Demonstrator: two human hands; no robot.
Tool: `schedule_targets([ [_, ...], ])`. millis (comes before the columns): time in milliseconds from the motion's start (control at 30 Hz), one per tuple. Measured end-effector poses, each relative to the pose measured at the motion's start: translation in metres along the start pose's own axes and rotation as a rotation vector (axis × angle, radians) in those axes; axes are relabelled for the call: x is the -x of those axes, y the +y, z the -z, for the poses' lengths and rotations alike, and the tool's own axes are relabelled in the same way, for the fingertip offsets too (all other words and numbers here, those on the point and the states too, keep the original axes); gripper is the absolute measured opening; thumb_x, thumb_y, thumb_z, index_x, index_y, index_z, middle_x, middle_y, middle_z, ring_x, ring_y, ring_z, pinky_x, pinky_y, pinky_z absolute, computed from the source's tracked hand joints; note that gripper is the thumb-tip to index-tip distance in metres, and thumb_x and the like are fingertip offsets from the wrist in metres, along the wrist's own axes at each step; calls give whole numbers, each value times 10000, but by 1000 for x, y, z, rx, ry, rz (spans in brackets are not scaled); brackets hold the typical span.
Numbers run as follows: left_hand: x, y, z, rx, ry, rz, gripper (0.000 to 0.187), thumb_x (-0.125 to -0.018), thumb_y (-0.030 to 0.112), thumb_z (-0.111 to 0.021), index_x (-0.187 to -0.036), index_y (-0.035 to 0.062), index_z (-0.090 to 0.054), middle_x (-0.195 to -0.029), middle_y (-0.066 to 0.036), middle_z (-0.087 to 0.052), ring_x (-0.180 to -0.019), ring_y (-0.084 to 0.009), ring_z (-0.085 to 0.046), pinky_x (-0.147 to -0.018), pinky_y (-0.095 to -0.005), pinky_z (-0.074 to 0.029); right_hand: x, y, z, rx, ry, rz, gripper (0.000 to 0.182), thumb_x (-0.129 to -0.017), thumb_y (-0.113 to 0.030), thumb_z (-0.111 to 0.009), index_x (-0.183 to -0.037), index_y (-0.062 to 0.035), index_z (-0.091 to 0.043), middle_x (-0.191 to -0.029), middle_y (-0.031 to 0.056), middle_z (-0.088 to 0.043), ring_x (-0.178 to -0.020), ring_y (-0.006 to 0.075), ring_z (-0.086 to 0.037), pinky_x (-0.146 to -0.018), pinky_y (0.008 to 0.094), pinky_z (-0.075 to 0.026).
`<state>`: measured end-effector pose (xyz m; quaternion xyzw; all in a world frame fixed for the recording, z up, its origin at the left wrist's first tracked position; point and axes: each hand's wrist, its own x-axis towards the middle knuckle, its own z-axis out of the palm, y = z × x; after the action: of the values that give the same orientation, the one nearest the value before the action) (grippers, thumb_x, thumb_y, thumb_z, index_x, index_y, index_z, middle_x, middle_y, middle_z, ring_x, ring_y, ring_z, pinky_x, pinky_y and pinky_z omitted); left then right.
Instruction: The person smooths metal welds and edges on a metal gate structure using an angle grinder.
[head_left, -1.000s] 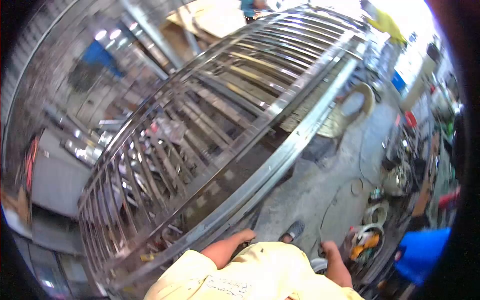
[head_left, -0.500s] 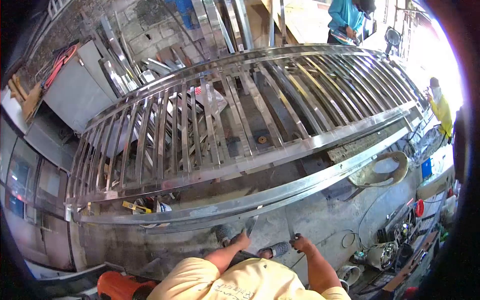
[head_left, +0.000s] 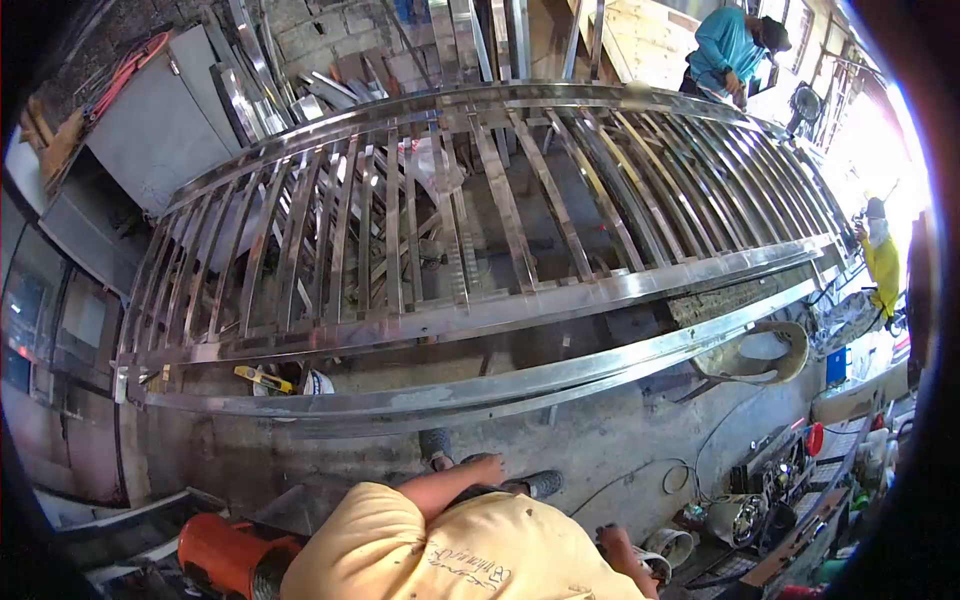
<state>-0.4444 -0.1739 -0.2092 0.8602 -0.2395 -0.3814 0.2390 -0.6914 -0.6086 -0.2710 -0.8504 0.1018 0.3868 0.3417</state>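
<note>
My left hand (head_left: pixel 487 467) is in front of my yellow shirt, above the floor and between my two dark shoes (head_left: pixel 543 484). Its fingers look curled, and what they hold, if anything, is hidden. Down by my right side, my right hand (head_left: pixel 612 542) appears closed and dark at the fingers; its contents cannot be made out. Ahead of both hands lie long metal bars (head_left: pixel 480 395). Beyond them a large shiny metal frame with several crossbars (head_left: pixel 515 215) stretches across the view.
An orange cylinder (head_left: pixel 225 552) stands at lower left. A yellow tool (head_left: pixel 262 379) lies near the bars' left end. On the right are a worn chair (head_left: pixel 790 355), a cable (head_left: pixel 690 470) and cluttered tools. One person in blue (head_left: pixel 720 55) and another in yellow (head_left: pixel 882 265) are beyond.
Flat metal pieces seen in both hands earlier no longer show there. My right hand has dropped lower beside my body, and my left arm now crosses my front. The view has shifted.
</note>
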Motion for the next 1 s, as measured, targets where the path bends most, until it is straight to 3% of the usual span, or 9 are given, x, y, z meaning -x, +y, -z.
schedule_targets([
  [67, 17, -8, 7, 49, 47, 49, 400, -875, 320, -593, -1110, 1, -647, -1045, -267, -689, -1005, -445, -655, -861, -514, -526, 10, -3, 4, -128, 38, 30, 301, -965, -218, -593, -1186, -13, -588, -824, 156, -678, -634, 298, -687, -519, 449, -548],
  [133, 6, -48, -19, 106, 42, 10, 465, -872, 373, -613, -1184, 29, -637, -1085, -277, -683, -1016, -443, -661, -890, -510, -515, 0, -8, -6, -478, 107, -228, 323, -961, -206, -597, -1224, -20, -561, -821, 145, -663, -611, 301, -670, -507, 444, -543],
  [233, 37, -3, 49, 117, 51, 52, 498, -882, 395, -612, -1227, 37, -624, -1129, -278, -675, -1047, -434, -660, -911, -496, -512, -12, -7, -24, -997, 205, -632, 370, -955, -188, -602, -1280, -31, -520, -817, 129, -642, -576, 306, -645, -489, 436, -535],
  [367, 74, 96, 153, 297, 267, 43, 427, -928, 353, -600, -1266, 96, -639, -1135, -202, -694, -1024, -318, -675, -895, -417, -525, -33, -25, 3, -366, 293, -151, 249, -931, -177, -595, -1122, -22, -633, -787, 122, -656, -589, 257, -662, -473, 399, -533],
  [433, 74, 105, 164, 359, 484, -46, 372, -946, 305, -614, -1251, 98, -655, -1112, -183, -707, -990, -279, -686, -870, -376, -534, -28, -109, 55, -537, 329, -361, 287, -924, -210, -612, -1136, -22, -661, -841, 147, -695, -687, 282, -703, -564, 409, -563],
  [467, 64, 98, 167, 355, 632, -165, 332, -952, 290, -613, -1206, 85, -677, -1101, -209, -706, -984, -319, -696, -864, -382, -539, -85, -32, 24, -317, 370, -55, 362, -905, -270, -660, -1178, -32, -658, -946, 174, -714, -847, 324, -712, -727, 431, -572],
  [567, 91, 131, 230, 238, 931, -267, 235, -972, 180, -610, -1139, 35, -689, -983, -152, -716, -908, -262, -688, -812, -365, -540, -55, -148, 105, -165, 540, -163, 451, -904, -372, -646, -1226, -56, -653, -1220, 212, -669, -1112, 403, -634, -937, 472, -518],
  [767, 126, 71, 298, 16, 1191, 42, 251, -1008, 177, -533, -1117, -20, -645, -1034, -179, -660, -922, -325, -668, -791, -404, -528, -36, -292, 221, -159, 1096, 339, 263, -897, -271, -640, -1051, -59, -651, -950, 186, -660, -924, 404, -632, -801, 493, -510],
  [1000, 114, 19, 324, -276, 1204, 279, 227, -950, 184, -570, -1078, 12, -642, -1191, -152, -597, -1102, -369, -559, -949, -496, -447, -88, -413, 260, 217, 1186, 662, 311, -895, -312, -674, -1032, -35, -639, -975, 137, -639, -990, 353, -598, -903, 463, -467],
])
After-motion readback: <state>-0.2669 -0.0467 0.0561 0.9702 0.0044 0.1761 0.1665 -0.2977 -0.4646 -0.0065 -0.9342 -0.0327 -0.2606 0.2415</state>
